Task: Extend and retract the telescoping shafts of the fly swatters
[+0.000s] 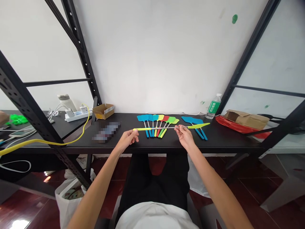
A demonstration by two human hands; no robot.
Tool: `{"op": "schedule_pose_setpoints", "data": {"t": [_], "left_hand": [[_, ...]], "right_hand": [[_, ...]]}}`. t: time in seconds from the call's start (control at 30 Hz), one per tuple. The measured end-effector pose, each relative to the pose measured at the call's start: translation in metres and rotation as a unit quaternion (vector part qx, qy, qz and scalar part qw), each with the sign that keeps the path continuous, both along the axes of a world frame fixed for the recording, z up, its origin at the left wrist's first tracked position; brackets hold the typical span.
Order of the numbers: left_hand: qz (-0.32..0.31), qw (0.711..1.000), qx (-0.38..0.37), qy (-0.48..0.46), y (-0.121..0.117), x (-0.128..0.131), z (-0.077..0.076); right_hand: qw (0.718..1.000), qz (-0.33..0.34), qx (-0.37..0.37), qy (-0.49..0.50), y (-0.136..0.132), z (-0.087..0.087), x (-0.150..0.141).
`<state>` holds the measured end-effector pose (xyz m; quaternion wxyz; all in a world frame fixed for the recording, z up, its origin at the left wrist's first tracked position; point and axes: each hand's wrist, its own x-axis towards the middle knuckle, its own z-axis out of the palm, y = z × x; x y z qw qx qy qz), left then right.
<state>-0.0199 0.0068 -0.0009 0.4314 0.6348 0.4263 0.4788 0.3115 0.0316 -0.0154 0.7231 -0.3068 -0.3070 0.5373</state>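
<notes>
Stretched level across the front of the black table [128,146] is a yellow-green fly swatter [144,129] with its thin metal rod extended. My left hand [127,139] pinches the end of its handle. My right hand [185,136] has its fingers closed on the rod close to the flat head, which points right and shows nearly edge-on. Behind the held swatter, several fly swatters [160,118] in blue, yellow, red and green lie fanned in an overlapping row. Two blue fly swatters [192,120] lie apart from them, just behind my right hand.
A small open cardboard box [103,111] and a blurred-out item [106,132] are on the left. At the right stand a water bottle [213,106] and a brown carton [246,119] on red plastic. A yellow cable [71,142] crosses the left rack post; a power strip [77,115] lies beyond.
</notes>
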Motion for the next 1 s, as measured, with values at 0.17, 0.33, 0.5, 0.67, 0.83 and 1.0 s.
{"op": "schedule_pose_setpoints", "data": {"t": [0.17,0.33,0.5,0.67,0.83,1.0], "left_hand": [[-0.014,0.999,-0.011,0.038,0.000,0.001,0.000],[-0.020,0.999,0.001,0.032,0.000,0.001,0.001],[-0.022,0.999,0.018,0.020,-0.001,0.000,0.002],[-0.027,0.999,0.042,0.012,-0.002,0.000,0.002],[-0.022,0.998,0.061,-0.006,-0.002,-0.001,0.000],[-0.002,0.997,0.072,-0.033,-0.003,0.000,-0.002]], "right_hand": [[0.999,0.041,0.027,-0.018,-0.001,-0.002,0.001],[0.999,0.028,0.024,-0.032,0.000,-0.002,-0.001],[0.999,0.004,0.008,-0.038,0.000,-0.002,-0.004],[0.999,-0.013,-0.005,-0.030,-0.003,0.001,-0.007],[0.999,-0.017,-0.015,-0.025,-0.004,0.002,-0.008],[0.999,-0.024,-0.013,-0.028,-0.005,0.002,-0.010]]}}
